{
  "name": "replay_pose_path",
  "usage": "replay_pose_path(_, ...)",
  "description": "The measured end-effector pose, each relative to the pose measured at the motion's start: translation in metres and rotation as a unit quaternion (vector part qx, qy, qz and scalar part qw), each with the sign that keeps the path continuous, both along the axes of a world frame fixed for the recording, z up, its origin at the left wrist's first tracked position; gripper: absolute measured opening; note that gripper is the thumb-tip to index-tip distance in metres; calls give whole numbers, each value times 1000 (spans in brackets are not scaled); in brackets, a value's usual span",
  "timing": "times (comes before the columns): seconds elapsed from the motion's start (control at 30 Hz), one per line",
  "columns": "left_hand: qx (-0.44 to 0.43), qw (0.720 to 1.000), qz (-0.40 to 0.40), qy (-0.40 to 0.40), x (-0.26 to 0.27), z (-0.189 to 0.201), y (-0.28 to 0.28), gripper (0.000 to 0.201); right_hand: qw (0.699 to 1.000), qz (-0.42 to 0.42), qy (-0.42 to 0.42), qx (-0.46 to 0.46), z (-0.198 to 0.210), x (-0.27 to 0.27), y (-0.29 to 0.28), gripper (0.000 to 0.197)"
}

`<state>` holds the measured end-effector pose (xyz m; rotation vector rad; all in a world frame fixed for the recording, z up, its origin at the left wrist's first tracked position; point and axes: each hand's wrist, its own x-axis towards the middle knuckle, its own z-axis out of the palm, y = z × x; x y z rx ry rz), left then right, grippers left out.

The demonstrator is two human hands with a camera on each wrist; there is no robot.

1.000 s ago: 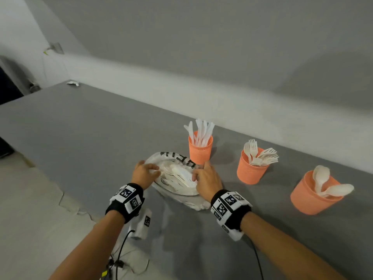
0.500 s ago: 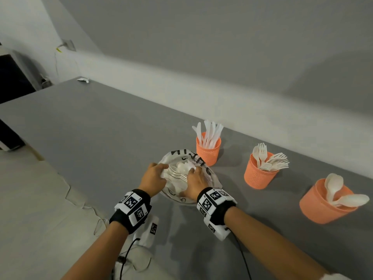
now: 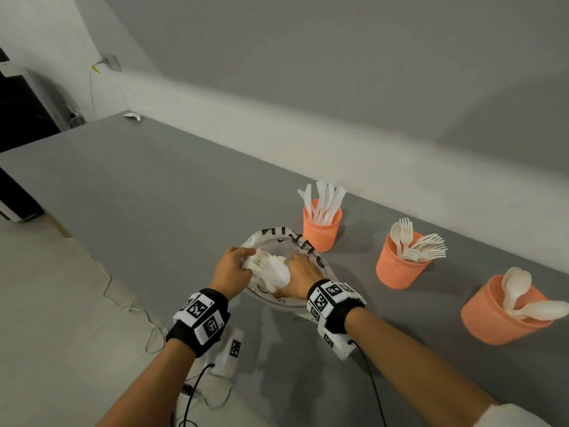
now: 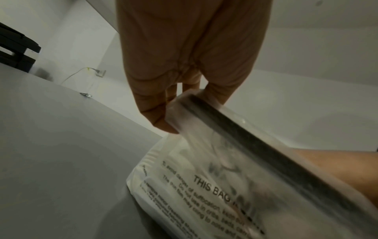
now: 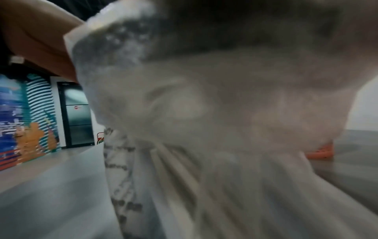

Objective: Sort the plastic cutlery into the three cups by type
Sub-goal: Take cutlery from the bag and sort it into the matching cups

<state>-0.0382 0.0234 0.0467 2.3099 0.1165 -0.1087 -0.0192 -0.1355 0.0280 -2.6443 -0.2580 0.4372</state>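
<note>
Plastic cutlery (image 3: 268,266) lies bunched inside a clear printed bag (image 3: 295,241) just before the knife cup (image 3: 321,229). Left hand (image 3: 231,268) pinches the bag's mouth. Right hand (image 3: 300,277), reaching in beside it, seems to clutch the bundle, though its fingers are hidden.

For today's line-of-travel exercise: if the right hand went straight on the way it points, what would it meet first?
Probably the orange cup of knives, just beyond the plastic bag that the right hand grips; depth is unclear.

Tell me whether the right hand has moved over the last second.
Yes. The right hand has shifted left relative to the knife cup, closing toward the left hand at the plastic bag.
</note>
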Motion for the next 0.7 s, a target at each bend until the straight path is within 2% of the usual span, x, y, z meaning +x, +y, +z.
replay_pose_path(0.03, -6, 1000, 3, -2, 1, 0, 1, 47, 1000, 2, 1, 9, -1, -2, 1, 71)
replay_pose_path(0.17, -15, 1000, 4, -5, 1, 0, 4, 44, 995, -31, 69, 58, -9, -4, 1, 90)
replay_pose_path(0.3, -31, 1000, 4, 6, 1, 1, 8, 42, 993, -56, 82, 69, -12, -2, -7, 91)
replay_pose_path(0.47, -30, 999, -2, 14, 6, 4, 7, 41, 991, -56, 100, 69, -14, 0, -8, 86)
replay_pose_path(0.6, -42, 999, -7, 19, 8, 4, 7, 39, 988, -58, 135, 47, -18, 5, -8, 69)
replay_pose_path(0.7, -48, 999, -6, 18, 11, 3, 7, 38, 987, -57, 137, 57, -22, 7, -8, 76)
